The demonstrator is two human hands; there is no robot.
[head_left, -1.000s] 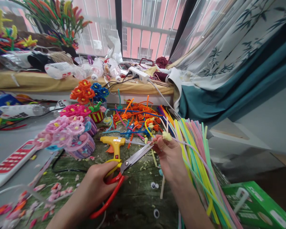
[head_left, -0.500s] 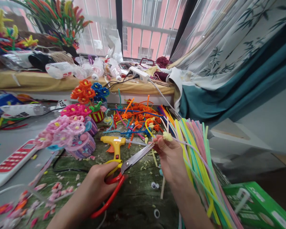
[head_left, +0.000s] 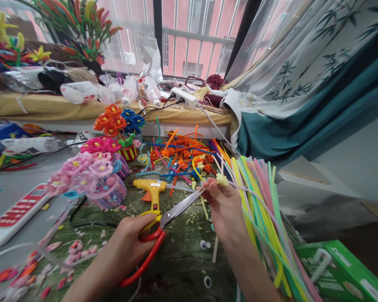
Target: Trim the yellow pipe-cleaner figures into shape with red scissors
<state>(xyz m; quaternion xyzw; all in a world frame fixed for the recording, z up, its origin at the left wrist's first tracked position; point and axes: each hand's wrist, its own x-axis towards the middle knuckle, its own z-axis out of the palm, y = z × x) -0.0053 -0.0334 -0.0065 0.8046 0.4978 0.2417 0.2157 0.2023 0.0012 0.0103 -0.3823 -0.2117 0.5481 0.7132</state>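
My left hand is closed around the red handles of a pair of scissors. Their blades lie almost together and point up to the right, with the tips at the fingertips of my other hand. My right hand pinches a small pale yellow fuzzy pipe cleaner piece, which shows above the thumb. What sits right at the blade tips is too small to make out. Just beyond the scissors lies a yellow glue gun with a clear glue stick in its back.
A bundle of pastel pipe cleaners lies to the right, by a green box. Pink pipe cleaner flowers stand left, near a white-and-red remote-like device. Orange pieces pile up behind. Googly eyes lie in front.
Almost nothing differs. The pale yellow piece and the fingers of my right hand have shifted very slightly; the scissors stay in place.
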